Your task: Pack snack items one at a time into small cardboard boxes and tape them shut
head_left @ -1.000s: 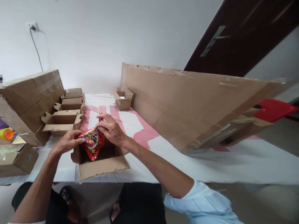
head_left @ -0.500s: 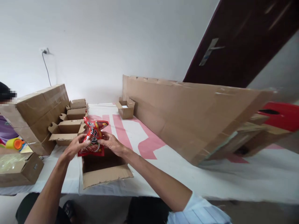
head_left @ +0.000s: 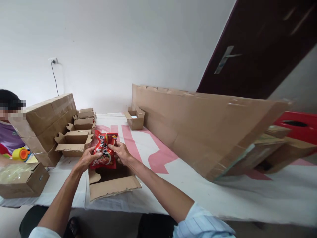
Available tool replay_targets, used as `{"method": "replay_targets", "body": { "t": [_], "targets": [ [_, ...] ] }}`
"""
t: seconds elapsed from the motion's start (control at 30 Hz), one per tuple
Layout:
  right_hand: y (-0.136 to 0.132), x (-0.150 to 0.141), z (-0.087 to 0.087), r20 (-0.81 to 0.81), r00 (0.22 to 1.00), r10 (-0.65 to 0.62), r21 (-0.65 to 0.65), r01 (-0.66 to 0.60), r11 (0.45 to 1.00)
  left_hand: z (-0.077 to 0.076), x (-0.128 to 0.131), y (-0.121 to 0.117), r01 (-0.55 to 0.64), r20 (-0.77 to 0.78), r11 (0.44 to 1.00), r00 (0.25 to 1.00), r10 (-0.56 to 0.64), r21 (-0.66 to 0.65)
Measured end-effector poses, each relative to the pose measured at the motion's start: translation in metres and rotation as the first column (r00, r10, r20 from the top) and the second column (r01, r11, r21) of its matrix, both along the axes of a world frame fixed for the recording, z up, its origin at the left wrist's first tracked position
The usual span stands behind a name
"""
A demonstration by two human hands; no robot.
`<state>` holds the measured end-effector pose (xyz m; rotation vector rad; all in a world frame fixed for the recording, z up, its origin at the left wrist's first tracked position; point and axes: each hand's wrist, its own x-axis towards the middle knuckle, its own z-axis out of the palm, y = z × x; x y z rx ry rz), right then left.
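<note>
A red snack packet [head_left: 104,150] with printed letters is held upright between both my hands, just above a small open cardboard box [head_left: 112,185] at the table's near edge. My left hand [head_left: 87,158] grips the packet's left side, fingers curled on it. My right hand [head_left: 122,152] pinches its right side. The box's front flap lies folded out toward me, and the packet hides part of its inside.
Several open small boxes [head_left: 74,142] line up behind the left hand beside a big closed carton [head_left: 47,119]. Another small box [head_left: 135,119] stands farther back. A long cardboard sheet [head_left: 198,125] leans at the right. Another person [head_left: 8,132] sits at far left by a taped box [head_left: 22,180].
The packet has come up out of the box and been turned upright, front toward me. Both hands stayed on it. The camera view has shifted back slightly.
</note>
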<state>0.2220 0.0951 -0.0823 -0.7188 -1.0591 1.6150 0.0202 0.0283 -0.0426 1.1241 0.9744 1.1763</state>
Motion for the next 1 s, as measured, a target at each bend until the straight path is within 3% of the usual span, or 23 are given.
{"method": "replay_targets", "body": {
  "t": [0.3, 0.57, 0.87, 1.0],
  "targets": [
    [0.016, -0.016, -0.006, -0.035, 0.998, 0.045, 0.048, -0.043, 0.998, -0.018, -0.006, 0.029, -0.151, 0.098, 0.987, 0.984, 0.146, 0.053],
    [0.032, -0.019, -0.012, -0.006, 1.000, 0.006, 0.005, -0.006, 1.000, -0.019, -0.014, 0.037, -0.074, 0.102, 0.997, 0.992, 0.073, 0.004],
    [0.038, -0.023, -0.015, 0.038, 0.999, -0.035, -0.003, 0.035, 0.999, -0.022, -0.013, 0.046, -0.133, 0.131, 0.991, 0.983, 0.132, 0.002],
    [0.037, -0.020, -0.009, 0.020, 0.999, -0.027, 0.025, 0.026, 0.999, -0.017, -0.010, 0.049, -0.176, 0.143, 0.984, 0.975, 0.171, 0.024]
  ]
}}
